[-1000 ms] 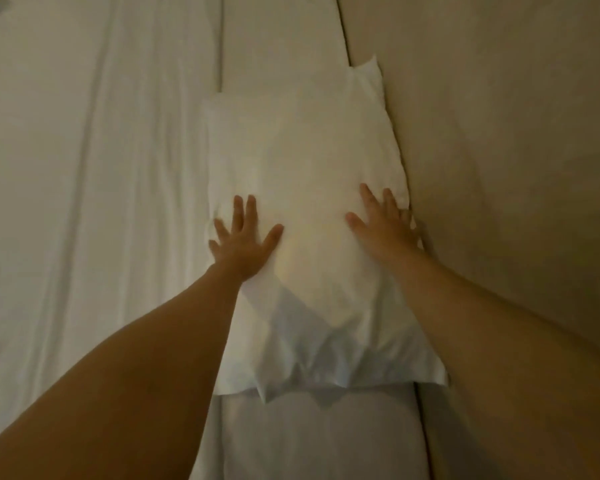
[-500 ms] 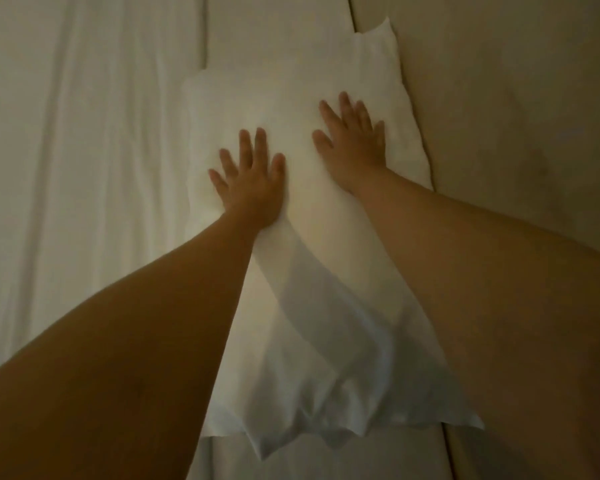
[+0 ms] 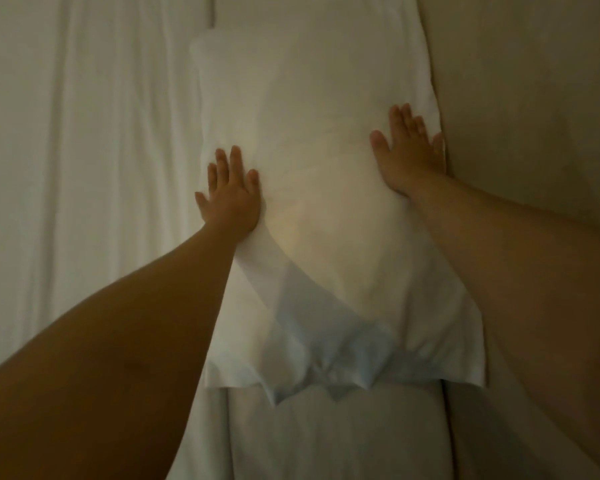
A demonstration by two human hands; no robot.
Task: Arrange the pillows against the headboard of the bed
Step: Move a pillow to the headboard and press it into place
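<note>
Though dim, pillow [image 3: 312,188] seen mid-frame on bed [image 3: 84,168], long edge touching headboard [image 3: 534,116] at right. Left hand [image 3: 231,199], right hand [image 3: 409,154]: each grip released, palms flat on pillow. Judged soft, light, compressible; loose case slack at lower end; best held by side edges.

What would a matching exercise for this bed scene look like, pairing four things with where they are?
Things:
1. left hand
2. right hand
3. pillow
4. headboard

Places:
A. along the right side of the view
B. flat on the pillow's left edge
C. lying beside the headboard, under both hands
D. at the pillow's right edge, next to the headboard

Pairs: 1-B, 2-D, 3-C, 4-A
</note>
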